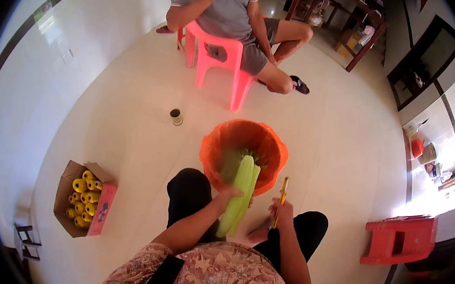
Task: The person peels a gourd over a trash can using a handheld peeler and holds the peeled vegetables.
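My left hand (229, 193) is closed round long pale green stalks (241, 197), whose upper ends lean over an orange basin (278, 152) with a wavy rim. Some green bits (256, 156) lie inside the basin. To the right of the stalks, my right hand (282, 213) grips a thin yellow tool (284, 190), held upright beside the basin's lower right rim. The tool and the stalks are apart. What kind of tool it is I cannot make out for certain.
Ahead, a person (230, 18) sits on a pink plastic chair (239, 62). A small cup (176, 117) stands on the floor. At left is a cardboard box (104, 207) of yellow spools (80, 207). Red stools (400, 241) stand at right, a wooden table (353, 7) at the back.
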`<state>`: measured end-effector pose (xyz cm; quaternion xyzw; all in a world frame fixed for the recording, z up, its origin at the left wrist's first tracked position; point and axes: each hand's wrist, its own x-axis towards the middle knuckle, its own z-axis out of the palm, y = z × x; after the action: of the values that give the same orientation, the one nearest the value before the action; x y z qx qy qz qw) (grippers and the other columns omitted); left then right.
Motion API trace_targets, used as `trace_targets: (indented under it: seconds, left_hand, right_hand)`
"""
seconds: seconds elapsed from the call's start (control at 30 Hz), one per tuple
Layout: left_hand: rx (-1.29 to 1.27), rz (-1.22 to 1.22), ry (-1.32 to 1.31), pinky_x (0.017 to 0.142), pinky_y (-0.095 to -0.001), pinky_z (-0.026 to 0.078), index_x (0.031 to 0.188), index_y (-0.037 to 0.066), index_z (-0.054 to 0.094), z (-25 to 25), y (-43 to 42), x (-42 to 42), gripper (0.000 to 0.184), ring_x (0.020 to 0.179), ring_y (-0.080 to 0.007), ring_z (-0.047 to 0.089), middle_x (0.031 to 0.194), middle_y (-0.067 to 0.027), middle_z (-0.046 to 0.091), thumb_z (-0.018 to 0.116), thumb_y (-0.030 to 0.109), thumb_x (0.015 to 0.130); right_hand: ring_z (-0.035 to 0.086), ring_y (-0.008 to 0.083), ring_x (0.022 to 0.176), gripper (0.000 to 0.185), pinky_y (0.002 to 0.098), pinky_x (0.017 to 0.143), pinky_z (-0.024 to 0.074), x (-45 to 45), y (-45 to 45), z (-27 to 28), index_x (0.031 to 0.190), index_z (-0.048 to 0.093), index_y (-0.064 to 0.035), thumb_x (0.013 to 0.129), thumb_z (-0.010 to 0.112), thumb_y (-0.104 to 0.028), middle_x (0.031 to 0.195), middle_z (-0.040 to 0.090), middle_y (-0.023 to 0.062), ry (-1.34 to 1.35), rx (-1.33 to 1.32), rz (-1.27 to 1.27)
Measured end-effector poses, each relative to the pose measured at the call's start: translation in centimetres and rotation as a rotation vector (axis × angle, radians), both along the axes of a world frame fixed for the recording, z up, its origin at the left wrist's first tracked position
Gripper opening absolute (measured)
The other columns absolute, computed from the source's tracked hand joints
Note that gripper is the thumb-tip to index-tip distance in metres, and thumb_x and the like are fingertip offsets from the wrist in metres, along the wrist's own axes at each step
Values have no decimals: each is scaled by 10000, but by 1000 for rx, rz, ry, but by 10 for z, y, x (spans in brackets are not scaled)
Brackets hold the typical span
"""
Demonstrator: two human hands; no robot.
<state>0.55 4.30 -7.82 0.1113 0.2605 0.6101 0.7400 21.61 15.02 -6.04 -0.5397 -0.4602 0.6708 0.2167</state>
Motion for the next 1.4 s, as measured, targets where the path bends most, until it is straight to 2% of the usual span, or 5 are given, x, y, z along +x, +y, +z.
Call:
trace_targets:
  seconds: [0.27,0.63,0.83,1.13,1.4]
  left_hand:
    - [10,2,-17,797,-356,485,1113,-21,537,-1,-1,1,435,854,-252,606,937,-158,615,559,230,758]
    - [-105,48,73,790,-356,483,1087,-29,550,12,-2,1,418,841,-260,611,936,-160,621,532,242,769]
    - [-134,89,70,799,-364,486,1125,-43,544,6,-3,0,440,847,-268,618,944,-161,627,529,231,781]
    - [-106,110,8,755,-384,502,1093,-64,553,10,-3,-3,396,828,-296,623,951,-191,626,521,192,793]
    - [-57,76,-62,731,-393,517,1081,-79,554,4,-2,-5,391,818,-309,628,958,-216,625,508,188,800]
  right_hand:
    - [448,112,373,122,239,341,341,14,-47,-69,840,583,-33,868,575,-152,556,537,45,-64,-24,69]
    - [369,94,325,227,227,305,269,-32,-21,-67,935,540,-17,861,604,-222,560,547,74,-106,165,-24]
    - [387,102,335,333,251,298,276,-73,-9,-44,995,460,-11,853,624,-264,583,537,92,-77,63,-102]
    - [447,146,383,385,289,328,359,-84,-5,-52,893,434,29,761,690,-226,594,502,79,-117,131,-131]
    - [531,173,419,226,296,337,389,-88,3,-51,758,516,44,695,654,-124,606,587,129,-149,177,-61]
